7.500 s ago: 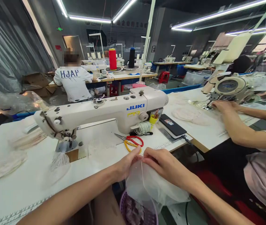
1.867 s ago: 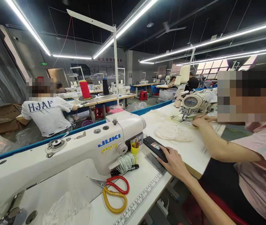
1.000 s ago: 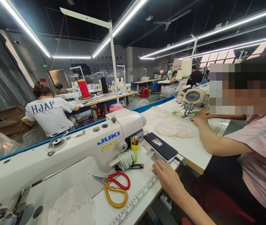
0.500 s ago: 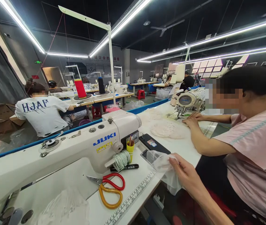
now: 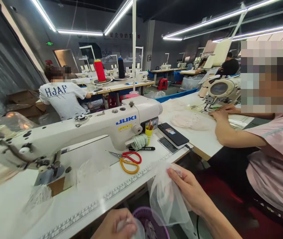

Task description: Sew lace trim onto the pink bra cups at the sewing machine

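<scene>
My right hand (image 5: 190, 189) pinches the top of a clear plastic bag (image 5: 165, 199) that hangs below the table edge. At the bottom of the view, my left hand (image 5: 118, 225) is closed around something white or clear that I cannot make out. It hovers above a purple basket (image 5: 156, 223) under the table. A white JUKI sewing machine (image 5: 91, 127) stands on the white table (image 5: 101, 196) in front of me. Red and yellow scissors (image 5: 128, 160) lie by the machine's base.
A coil of white cord (image 5: 138, 142), a yellow cup (image 5: 148, 131), a black marker (image 5: 143, 148) and a black phone (image 5: 173, 133) lie right of the machine. A person in pink (image 5: 271, 146) sews at the adjoining table. Another person in a white shirt (image 5: 61, 96) sits behind.
My right hand has lifted a clear bag from beside the phone and brought it down past the table edge. My left hand has come into view. The view has tilted down and left.
</scene>
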Action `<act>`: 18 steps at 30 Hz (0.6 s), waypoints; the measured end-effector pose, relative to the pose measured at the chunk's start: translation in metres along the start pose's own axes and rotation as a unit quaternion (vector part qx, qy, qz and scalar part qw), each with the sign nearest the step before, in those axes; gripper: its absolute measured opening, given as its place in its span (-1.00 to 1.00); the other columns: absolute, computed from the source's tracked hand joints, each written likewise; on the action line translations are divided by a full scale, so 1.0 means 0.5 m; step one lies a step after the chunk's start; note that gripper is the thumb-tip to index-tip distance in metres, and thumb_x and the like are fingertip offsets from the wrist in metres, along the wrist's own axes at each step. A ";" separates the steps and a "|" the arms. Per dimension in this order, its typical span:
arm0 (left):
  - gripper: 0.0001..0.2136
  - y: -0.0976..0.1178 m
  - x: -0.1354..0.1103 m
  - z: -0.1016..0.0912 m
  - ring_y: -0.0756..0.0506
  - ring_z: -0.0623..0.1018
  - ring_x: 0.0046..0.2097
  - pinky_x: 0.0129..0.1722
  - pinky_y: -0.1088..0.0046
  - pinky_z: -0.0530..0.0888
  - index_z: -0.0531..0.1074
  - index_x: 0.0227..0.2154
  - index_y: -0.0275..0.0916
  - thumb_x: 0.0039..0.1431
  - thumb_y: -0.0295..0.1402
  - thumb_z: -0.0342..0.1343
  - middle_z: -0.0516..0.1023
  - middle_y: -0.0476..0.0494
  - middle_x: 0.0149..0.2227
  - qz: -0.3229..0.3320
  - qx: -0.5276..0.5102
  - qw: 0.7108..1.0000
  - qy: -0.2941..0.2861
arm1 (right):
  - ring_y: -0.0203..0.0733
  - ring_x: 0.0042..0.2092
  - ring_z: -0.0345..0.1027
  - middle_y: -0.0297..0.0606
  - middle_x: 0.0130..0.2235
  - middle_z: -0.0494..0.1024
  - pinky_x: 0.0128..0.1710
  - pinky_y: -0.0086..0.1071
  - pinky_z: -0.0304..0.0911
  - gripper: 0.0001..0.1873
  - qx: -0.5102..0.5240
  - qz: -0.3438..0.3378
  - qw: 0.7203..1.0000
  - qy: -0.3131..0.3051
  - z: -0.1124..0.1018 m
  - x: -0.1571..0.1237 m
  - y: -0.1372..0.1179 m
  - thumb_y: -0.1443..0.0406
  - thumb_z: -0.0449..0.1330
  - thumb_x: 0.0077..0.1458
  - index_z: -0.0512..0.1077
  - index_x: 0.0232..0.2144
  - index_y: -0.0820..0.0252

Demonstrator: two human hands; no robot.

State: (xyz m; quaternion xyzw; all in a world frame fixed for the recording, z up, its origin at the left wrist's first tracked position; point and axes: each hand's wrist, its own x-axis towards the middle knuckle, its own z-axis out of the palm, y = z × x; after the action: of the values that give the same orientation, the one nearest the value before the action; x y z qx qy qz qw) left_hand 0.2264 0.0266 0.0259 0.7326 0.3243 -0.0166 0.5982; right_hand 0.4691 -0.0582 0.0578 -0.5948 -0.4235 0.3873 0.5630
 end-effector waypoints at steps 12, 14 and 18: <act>-0.66 -0.022 -0.181 0.016 0.02 0.27 -0.42 -0.43 0.58 0.21 0.48 -0.24 -0.28 0.05 -0.11 0.07 0.39 -0.04 -0.42 0.023 -0.074 0.997 0.004 | -0.30 -0.53 0.15 -0.42 -0.62 0.30 -0.52 -0.46 0.11 -0.57 -0.137 -0.085 0.984 -0.072 0.146 -0.046 -0.017 -0.01 0.07 0.14 0.21 -0.60 0.14; -0.73 -0.043 -0.214 0.012 0.04 0.24 -0.44 -0.45 0.60 0.19 0.48 -0.21 -0.26 0.06 -0.24 0.07 0.37 -0.01 -0.44 0.017 -0.057 0.998 0.024 | -0.28 -0.52 0.18 -0.41 -0.61 0.33 -0.51 -0.47 0.14 -0.61 -0.154 -0.100 0.978 -0.102 0.173 -0.059 -0.020 0.02 0.06 0.15 0.26 -0.57 0.14; -0.69 -0.054 -0.280 -0.028 0.08 0.20 -0.49 -0.49 0.62 0.17 0.46 -0.12 -0.24 0.04 -0.35 0.09 0.34 0.04 -0.51 0.032 -0.001 0.998 0.059 | -0.20 -0.52 0.29 -0.30 -0.56 0.44 -0.51 -0.44 0.27 -0.66 -0.226 -0.139 0.958 -0.110 0.217 -0.070 -0.020 0.00 0.13 0.09 0.39 -0.50 0.11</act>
State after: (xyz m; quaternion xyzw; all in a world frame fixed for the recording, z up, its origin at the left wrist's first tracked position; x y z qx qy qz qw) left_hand 0.0973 -0.0227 0.0641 0.7419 0.3356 0.0461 0.5787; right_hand 0.3548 -0.0538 0.0600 -0.5957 -0.6376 0.2621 0.4122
